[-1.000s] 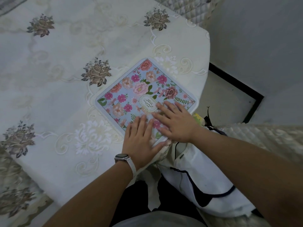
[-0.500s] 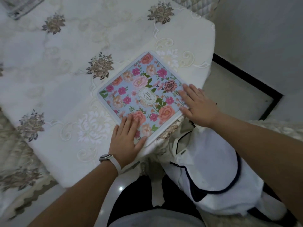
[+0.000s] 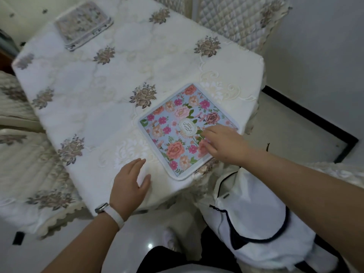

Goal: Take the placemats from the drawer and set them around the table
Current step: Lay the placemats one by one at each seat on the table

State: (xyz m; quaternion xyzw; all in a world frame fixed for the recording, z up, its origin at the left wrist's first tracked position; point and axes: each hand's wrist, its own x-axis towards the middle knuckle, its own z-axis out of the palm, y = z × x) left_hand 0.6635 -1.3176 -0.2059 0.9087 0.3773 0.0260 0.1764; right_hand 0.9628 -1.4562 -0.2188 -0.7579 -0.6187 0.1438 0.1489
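Observation:
A blue placemat (image 3: 177, 125) printed with pink and peach flowers lies flat near the table's near right corner. My right hand (image 3: 224, 144) rests on its right part, fingers reaching over the flowers. My left hand (image 3: 129, 184) lies with straight fingers on the white tablecloth (image 3: 94, 119) just left of the mat, apart from it, a white watch on the wrist. A small stack of the same kind of placemats (image 3: 83, 24) sits at the table's far left corner.
Quilted chair backs (image 3: 232, 20) stand behind the far edge, and another covered chair (image 3: 21, 150) is on the left. A white garment with dark trim (image 3: 256, 223) lies on the seat to my right. The grey wall and its black skirting (image 3: 307, 119) close the right side.
My left hand has slid off the placemat onto the tablecloth beside it. My right hand moved from the mat's right edge inward. The view pulled back, bringing the far stack into sight.

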